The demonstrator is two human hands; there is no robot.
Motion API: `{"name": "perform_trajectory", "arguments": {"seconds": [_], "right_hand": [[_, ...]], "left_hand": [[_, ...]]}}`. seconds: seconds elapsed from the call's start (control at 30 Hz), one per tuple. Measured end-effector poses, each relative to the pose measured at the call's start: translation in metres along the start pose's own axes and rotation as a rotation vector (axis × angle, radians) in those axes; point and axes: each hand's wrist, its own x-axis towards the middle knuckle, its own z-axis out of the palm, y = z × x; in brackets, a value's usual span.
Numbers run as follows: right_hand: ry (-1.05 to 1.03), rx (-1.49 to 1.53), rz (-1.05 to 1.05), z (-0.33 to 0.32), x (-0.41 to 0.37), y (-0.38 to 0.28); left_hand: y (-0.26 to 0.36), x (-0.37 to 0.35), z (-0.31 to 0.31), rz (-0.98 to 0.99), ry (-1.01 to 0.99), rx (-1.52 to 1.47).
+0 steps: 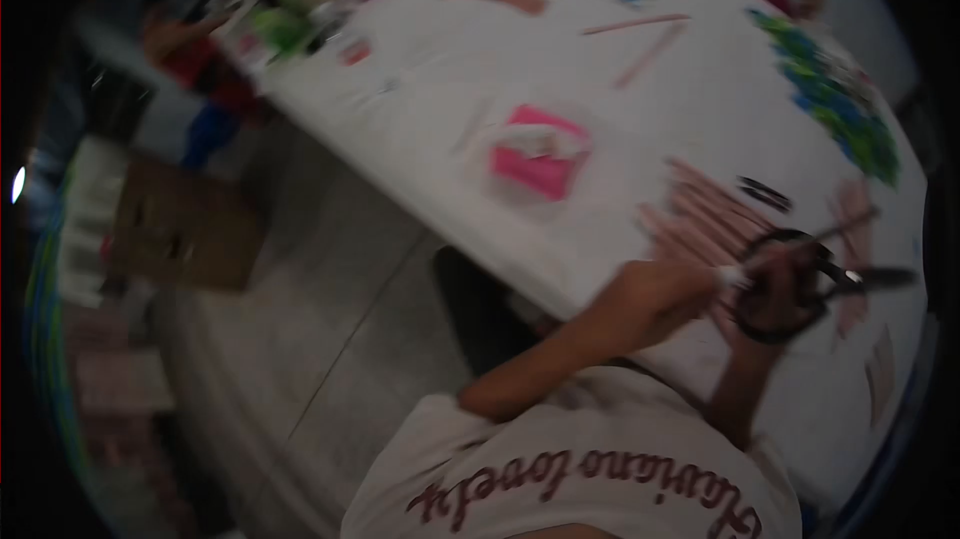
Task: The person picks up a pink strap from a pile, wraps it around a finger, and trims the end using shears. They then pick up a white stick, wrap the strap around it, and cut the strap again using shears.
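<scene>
Black-handled scissors [842, 282] are held in my right hand [778, 291], its fingers in the handle loops. Their blades are spread apart and point right. My left hand [662, 297] is closed right beside the handles, with a small white thing [735, 277] at its fingertips, too blurred to identify. Under and behind the hands, several pinkish strips [702, 207] lie on the white table [420, 129]. More pale strips [852, 229] lie beyond the scissors. A small black tool [765, 193] rests just above the handles.
A pink item in clear plastic [540, 154] lies mid-table. Green-blue woven pieces [830, 94] sit at the right and along the far edge. Assorted items [300, 9] crowd the far left corner. A person in red [205, 64] and a cardboard box [185, 229] are at left.
</scene>
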Motion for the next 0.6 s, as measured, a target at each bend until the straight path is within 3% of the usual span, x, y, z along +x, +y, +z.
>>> {"name": "perform_trajectory", "arguments": {"seconds": [0.07,0.1,0.17,0.3,0.43,0.5,0.53,0.6], "right_hand": [[-0.052,-0.449,0.132,-0.126,-0.019,0.024],[-0.054,-0.511,0.142,-0.141,-0.013,0.015],[0.334,0.459,0.640,-0.117,0.009,-0.006],[0.344,0.218,0.524,-0.122,-0.001,0.003],[0.375,0.383,0.636,-0.123,-0.001,-0.002],[0.080,-0.064,0.427,-0.126,-0.006,0.002],[0.080,-0.063,0.427,-0.128,-0.005,0.004],[0.007,-0.376,0.050,-0.130,-0.001,0.009]], "left_hand": [[-0.007,-0.007,0.008,-0.189,-0.064,0.025],[-0.009,0.000,0.020,-0.173,-0.084,-0.033],[-0.009,0.001,0.005,-0.253,-0.101,0.065],[-0.011,0.004,0.010,-0.157,-0.164,0.027],[-0.016,0.003,0.008,-0.164,-0.129,-0.047],[-0.018,0.001,0.008,-0.158,-0.122,-0.051],[-0.018,0.000,0.008,-0.134,-0.093,-0.023],[-0.019,-0.001,0.006,-0.110,-0.062,0.007]]}}
